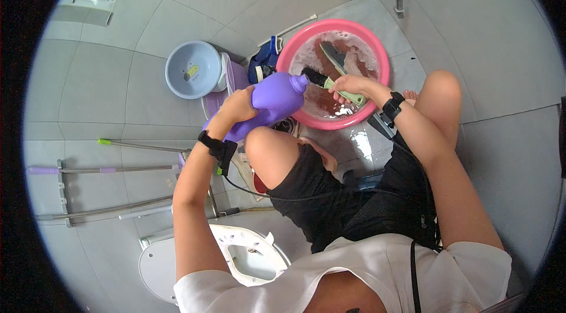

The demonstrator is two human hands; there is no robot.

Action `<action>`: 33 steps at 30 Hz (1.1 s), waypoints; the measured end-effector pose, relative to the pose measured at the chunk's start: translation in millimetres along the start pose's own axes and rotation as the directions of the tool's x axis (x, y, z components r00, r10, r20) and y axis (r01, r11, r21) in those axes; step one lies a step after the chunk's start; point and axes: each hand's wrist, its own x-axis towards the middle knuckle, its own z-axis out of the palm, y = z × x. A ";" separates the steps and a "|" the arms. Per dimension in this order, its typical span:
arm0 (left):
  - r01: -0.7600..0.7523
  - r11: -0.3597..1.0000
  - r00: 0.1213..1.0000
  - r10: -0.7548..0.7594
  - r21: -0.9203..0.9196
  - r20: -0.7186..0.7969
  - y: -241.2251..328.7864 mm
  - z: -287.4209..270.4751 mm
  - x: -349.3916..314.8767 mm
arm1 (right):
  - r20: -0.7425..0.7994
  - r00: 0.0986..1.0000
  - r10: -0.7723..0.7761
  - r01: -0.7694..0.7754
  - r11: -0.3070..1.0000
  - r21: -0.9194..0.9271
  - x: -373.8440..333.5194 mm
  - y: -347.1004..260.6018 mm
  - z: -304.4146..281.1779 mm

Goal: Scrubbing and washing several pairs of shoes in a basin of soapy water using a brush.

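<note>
My left hand is closed around the handle of a large purple detergent bottle. The bottle is tipped on its side, and its uncapped mouth points toward the black bristles of a scrub brush. Whether any liquid flows out is too small to tell. My right hand grips the brush's light green handle above a pink basin. Foamy, reddish-brown-looking water fills the basin. A shoe with a dark sole rests in it, partly under the water.
A light blue basin sits left of the purple bottle, beside a lilac container. Blue-and-white footwear lies against the pink basin. The toilet is at my lower left, and mops hang on the left wall. My knees flank the work area.
</note>
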 end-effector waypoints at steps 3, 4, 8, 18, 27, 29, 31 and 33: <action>-0.038 0.999 0.998 0.038 0.003 0.043 -2.6 10.1 5.0 | 0.029 0.999 0.036 -0.036 0.999 -0.019 -6.4 -5.1 4.2; -0.044 0.999 0.996 0.046 -0.024 0.071 -0.8 12.0 6.0 | 0.051 0.998 0.044 -0.044 0.999 0.009 -7.9 -3.5 5.1; 0.066 0.989 0.981 -0.040 -0.132 0.188 -1.0 18.4 7.5 | 0.032 0.997 0.073 -0.072 0.997 -0.037 -7.4 -0.2 9.1; 0.074 0.991 0.973 -0.096 0.107 0.212 7.8 23.5 -3.3 | 0.109 0.988 0.106 -0.093 0.988 -0.125 6.6 22.4 15.2; 0.107 0.980 0.960 -0.146 0.165 0.241 6.3 26.0 -7.9 | 0.097 0.986 0.139 -0.123 0.980 -0.157 12.8 21.9 24.4; 0.092 0.980 0.963 -0.133 0.177 0.236 9.5 25.1 -8.4 | 0.113 0.979 0.167 -0.149 0.976 -0.156 13.7 22.5 25.4; 0.073 0.979 0.965 -0.118 0.190 0.236 13.0 23.9 -8.0 | 0.081 0.985 0.155 -0.148 0.986 -0.081 13.3 23.9 26.6; 0.078 0.978 0.961 -0.126 0.196 0.245 17.5 21.9 -7.1 | 0.074 0.986 0.146 -0.140 0.987 -0.085 12.4 25.2 27.3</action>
